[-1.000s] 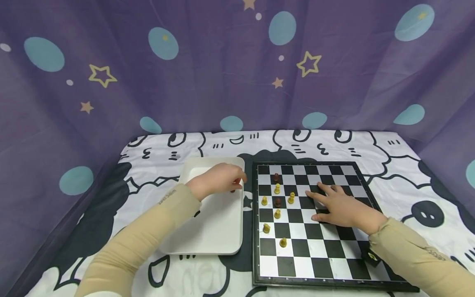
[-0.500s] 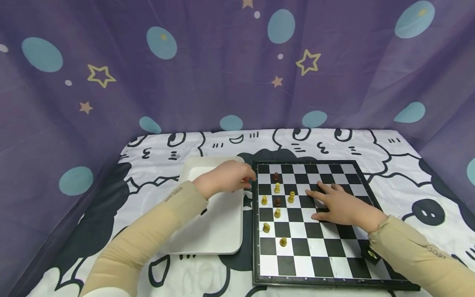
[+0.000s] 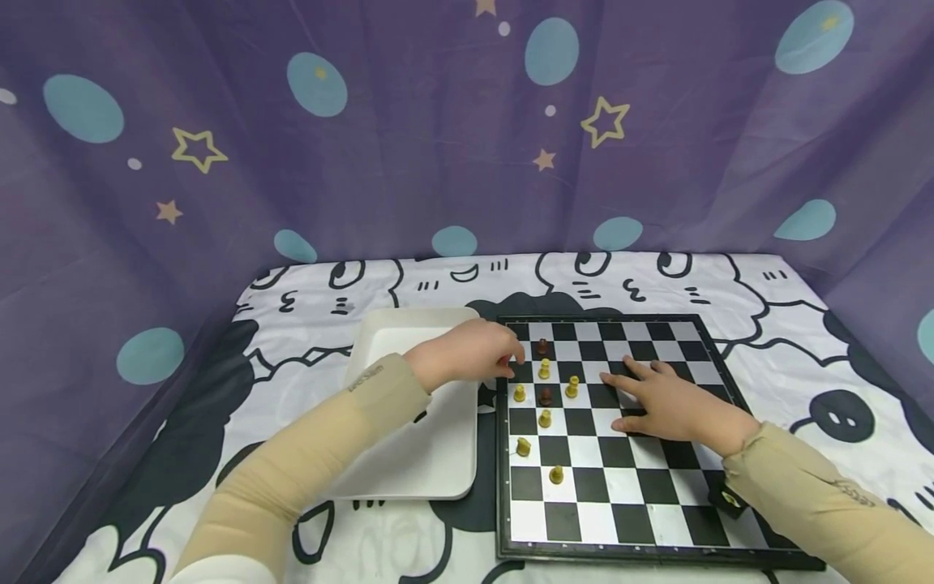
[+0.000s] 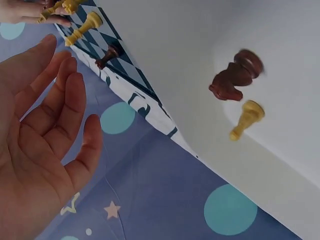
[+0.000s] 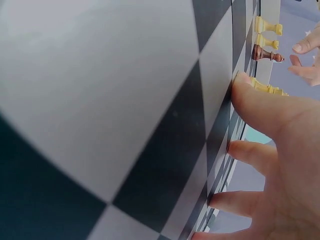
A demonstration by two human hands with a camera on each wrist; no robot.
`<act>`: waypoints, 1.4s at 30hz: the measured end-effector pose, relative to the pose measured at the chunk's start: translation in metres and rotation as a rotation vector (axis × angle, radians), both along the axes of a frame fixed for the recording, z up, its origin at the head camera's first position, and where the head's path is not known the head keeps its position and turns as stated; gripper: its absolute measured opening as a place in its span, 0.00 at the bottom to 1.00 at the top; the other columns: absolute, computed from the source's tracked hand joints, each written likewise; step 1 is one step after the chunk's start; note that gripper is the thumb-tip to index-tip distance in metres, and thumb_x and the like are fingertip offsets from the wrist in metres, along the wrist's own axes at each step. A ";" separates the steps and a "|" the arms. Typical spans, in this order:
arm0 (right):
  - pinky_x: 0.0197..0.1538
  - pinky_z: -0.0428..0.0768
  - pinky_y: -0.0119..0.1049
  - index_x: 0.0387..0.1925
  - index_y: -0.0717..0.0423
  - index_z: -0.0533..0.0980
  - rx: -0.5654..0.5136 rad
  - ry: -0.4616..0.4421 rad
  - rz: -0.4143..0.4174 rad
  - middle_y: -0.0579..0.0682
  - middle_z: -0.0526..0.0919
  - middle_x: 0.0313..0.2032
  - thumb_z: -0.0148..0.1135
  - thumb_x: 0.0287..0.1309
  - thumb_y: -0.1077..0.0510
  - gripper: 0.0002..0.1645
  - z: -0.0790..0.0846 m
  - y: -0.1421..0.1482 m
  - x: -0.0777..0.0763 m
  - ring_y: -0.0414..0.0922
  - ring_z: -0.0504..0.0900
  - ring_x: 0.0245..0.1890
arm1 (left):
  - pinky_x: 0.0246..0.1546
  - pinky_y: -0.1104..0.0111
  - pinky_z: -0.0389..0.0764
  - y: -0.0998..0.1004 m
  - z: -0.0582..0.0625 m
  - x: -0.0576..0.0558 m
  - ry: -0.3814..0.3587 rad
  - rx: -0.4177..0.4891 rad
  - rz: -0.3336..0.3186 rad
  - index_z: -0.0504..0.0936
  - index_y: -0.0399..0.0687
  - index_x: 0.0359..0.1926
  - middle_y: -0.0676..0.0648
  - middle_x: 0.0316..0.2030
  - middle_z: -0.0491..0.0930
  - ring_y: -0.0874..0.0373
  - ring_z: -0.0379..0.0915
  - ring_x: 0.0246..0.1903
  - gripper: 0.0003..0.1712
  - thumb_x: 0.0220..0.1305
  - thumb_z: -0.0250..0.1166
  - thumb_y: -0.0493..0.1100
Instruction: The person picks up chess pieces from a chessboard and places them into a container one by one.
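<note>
While L hand (image 3: pixel 473 350) hovers, R (image 3: pixel 670 407) rests (chessbd (image 3: pixel 606 450)).

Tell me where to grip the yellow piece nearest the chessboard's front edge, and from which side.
Pinch the front yellow piece by its upper part, probably coming from above and to the right. It appears to stand upright; its closest neighbour, another yellow piece, sits to its left and farther back, while bare squares of the chessboard lie to its right.
</note>
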State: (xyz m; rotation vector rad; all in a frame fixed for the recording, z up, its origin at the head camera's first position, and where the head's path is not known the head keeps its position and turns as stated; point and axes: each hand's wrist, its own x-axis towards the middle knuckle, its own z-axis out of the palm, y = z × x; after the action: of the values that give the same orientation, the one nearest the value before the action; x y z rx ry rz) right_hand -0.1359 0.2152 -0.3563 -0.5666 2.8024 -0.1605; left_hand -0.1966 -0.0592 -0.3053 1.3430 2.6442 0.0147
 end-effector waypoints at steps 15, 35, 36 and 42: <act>0.54 0.65 0.69 0.65 0.48 0.67 -0.009 0.010 0.013 0.72 0.59 0.66 0.60 0.49 0.29 0.46 -0.002 0.002 0.000 0.77 0.58 0.61 | 0.41 0.68 0.77 0.008 -0.009 0.004 -0.034 -0.045 -0.015 0.84 0.50 0.46 0.52 0.34 0.82 0.63 0.74 0.31 0.15 0.57 0.69 0.45; 0.54 0.66 0.69 0.66 0.47 0.67 -0.014 0.023 0.020 0.71 0.59 0.66 0.59 0.50 0.29 0.46 -0.002 0.003 0.000 0.77 0.59 0.61 | 0.41 0.71 0.78 0.010 -0.017 0.006 -0.039 -0.074 -0.048 0.85 0.52 0.45 0.53 0.39 0.83 0.64 0.76 0.34 0.12 0.59 0.67 0.45; 0.54 0.66 0.69 0.66 0.47 0.67 -0.014 0.022 0.019 0.71 0.59 0.66 0.59 0.49 0.29 0.46 -0.002 0.003 0.000 0.77 0.59 0.61 | 0.41 0.71 0.78 0.010 -0.017 0.006 -0.042 -0.073 -0.048 0.85 0.52 0.44 0.53 0.39 0.83 0.64 0.76 0.34 0.12 0.59 0.67 0.45; 0.54 0.66 0.69 0.66 0.47 0.67 -0.010 0.017 0.016 0.71 0.59 0.66 0.59 0.50 0.29 0.46 -0.003 0.003 0.000 0.77 0.58 0.61 | 0.40 0.71 0.78 0.010 -0.018 0.007 -0.043 -0.076 -0.056 0.86 0.52 0.43 0.53 0.38 0.83 0.63 0.77 0.35 0.10 0.60 0.66 0.44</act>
State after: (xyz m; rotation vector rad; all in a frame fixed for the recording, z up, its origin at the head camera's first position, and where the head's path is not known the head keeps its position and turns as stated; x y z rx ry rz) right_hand -0.1357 0.2179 -0.3588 -0.5958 2.8144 -0.1667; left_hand -0.1895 -0.0491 -0.3229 1.3764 2.5438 -0.0626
